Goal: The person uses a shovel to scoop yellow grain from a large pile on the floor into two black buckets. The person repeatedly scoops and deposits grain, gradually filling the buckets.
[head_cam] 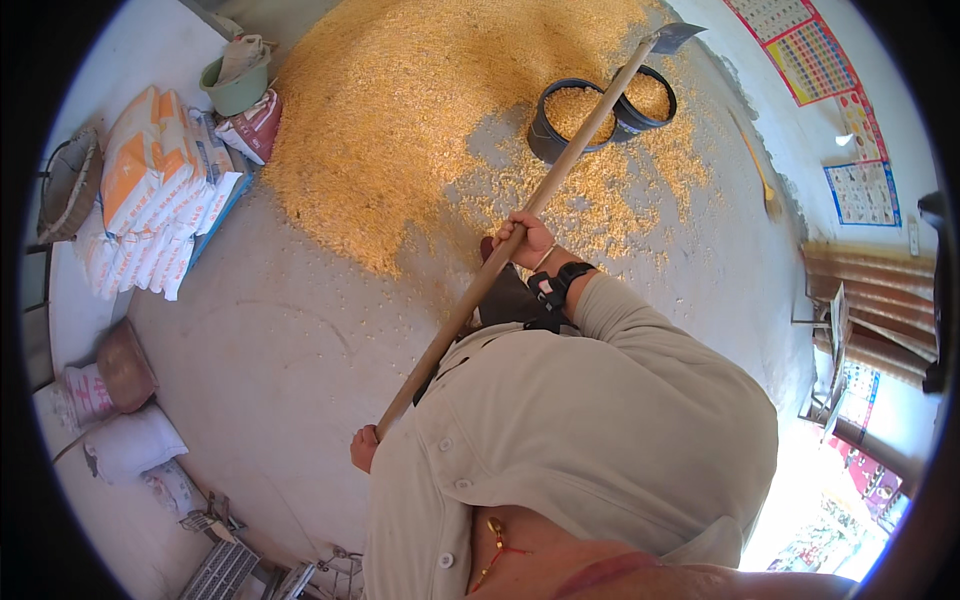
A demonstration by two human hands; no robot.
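Note:
My right hand (529, 238), with a dark watch on its wrist, grips the middle of a long wooden handle (480, 296). Lower down, near my left side, my left hand (364, 448) closes around the handle's near end. At the far end is a dark metal blade (675, 37), raised beyond two black buckets; whether it is a shovel or a hoe I cannot tell. The nearer bucket (536, 139) and the farther bucket (636, 124) stand side by side, both holding yellow corn kernels. The handle passes above them in view. A large corn kernel heap (375, 127) spreads over the floor.
White and orange sacks (150, 172) are stacked at the left, near a wicker basket (71, 187) and a green tub (236, 90). More filled sacks (135, 442) lie lower left. A broom (766, 184) leans by the right wall. Loose kernels (600, 217) cover the floor around the buckets.

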